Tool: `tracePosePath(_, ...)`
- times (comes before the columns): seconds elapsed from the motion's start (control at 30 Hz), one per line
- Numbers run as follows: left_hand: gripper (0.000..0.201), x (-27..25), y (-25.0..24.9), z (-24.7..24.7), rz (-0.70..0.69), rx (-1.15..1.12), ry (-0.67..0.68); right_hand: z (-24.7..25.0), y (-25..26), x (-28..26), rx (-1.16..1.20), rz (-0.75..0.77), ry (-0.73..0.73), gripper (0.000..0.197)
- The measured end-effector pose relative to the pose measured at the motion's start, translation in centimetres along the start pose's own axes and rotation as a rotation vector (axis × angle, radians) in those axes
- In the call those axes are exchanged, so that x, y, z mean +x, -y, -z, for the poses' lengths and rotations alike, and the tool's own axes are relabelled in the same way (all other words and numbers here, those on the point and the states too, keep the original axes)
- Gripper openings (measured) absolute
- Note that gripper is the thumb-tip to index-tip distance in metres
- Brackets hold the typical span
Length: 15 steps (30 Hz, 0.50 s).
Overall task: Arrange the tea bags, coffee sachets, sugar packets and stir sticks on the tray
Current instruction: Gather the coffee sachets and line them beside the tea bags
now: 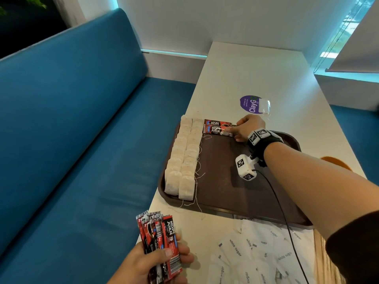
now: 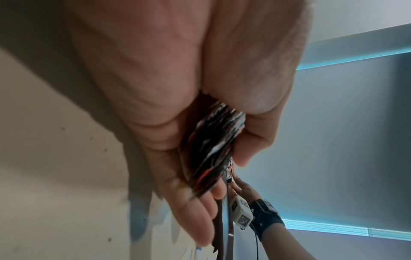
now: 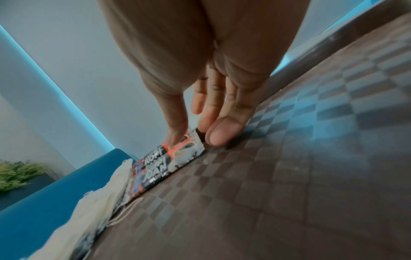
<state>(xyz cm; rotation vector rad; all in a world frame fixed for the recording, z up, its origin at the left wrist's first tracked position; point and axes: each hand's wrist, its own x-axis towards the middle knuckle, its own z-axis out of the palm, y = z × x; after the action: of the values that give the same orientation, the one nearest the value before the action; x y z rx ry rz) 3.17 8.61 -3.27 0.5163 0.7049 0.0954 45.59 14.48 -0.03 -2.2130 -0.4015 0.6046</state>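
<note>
Gripping a fan of coffee sachets at the table's near edge, the left hand is waiting while the right hand is pressing loosely spread fingers onto a second sachet, lying crosswise at the tray's far edge beside the tea bags.

White table beside a blue bench seat, white walls, blue-lit window blinds.

Tea bags in two rows on tray; two coffee sachets beside.
</note>
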Motion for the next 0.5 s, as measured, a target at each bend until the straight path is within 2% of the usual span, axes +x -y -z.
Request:
tracePosePath(0.07,0.055,-0.2,0.2,-0.3,-0.001,-0.03,0.012,0.7,-0.1,-0.8,0.004,0.022,-0.012,0.054)
tracePosePath(0.17,0.058,-0.2,0.5,-0.3,-0.018,0.024,-0.039,2.1,0.1,-2.9,0.039,0.07,-0.012,0.044)
tracePosePath(0.33,0.055,-0.5,1.4,-0.5,-0.1,0.14,-0.108,4.7,0.3,-9.2,0.03,0.169,-0.008,0.022)
tracePosePath(0.5,0.054,-1.1,1.9,-1.1,-0.173,0.22,-0.135,5.5,-1.1,-18.8,0.075,0.287,0.15,0.008)
